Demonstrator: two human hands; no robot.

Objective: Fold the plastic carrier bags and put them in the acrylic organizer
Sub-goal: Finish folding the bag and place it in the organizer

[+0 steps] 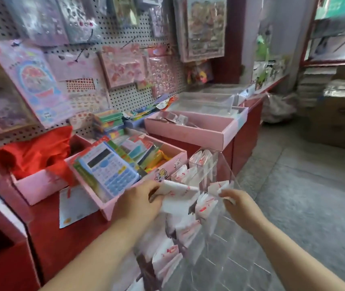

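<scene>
Head view looks down on 2 bare hands over a clear acrylic organizer [241, 259] beside the red counter [66, 238]. The left hand [140, 198] curls its fingers round a folded white carrier bag [178, 197] with red print, above the compartments. The right hand [239, 203] pinches a second folded bag [220, 186] near the organizer's top. More folded bags [186, 229] fill its slots. A blue calculator [108, 171] lies in a pink tray [167, 162] nearby.

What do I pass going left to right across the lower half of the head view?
Red bundle → blue calculator → left hand → white carrier bag that it grips → right hand.
</scene>
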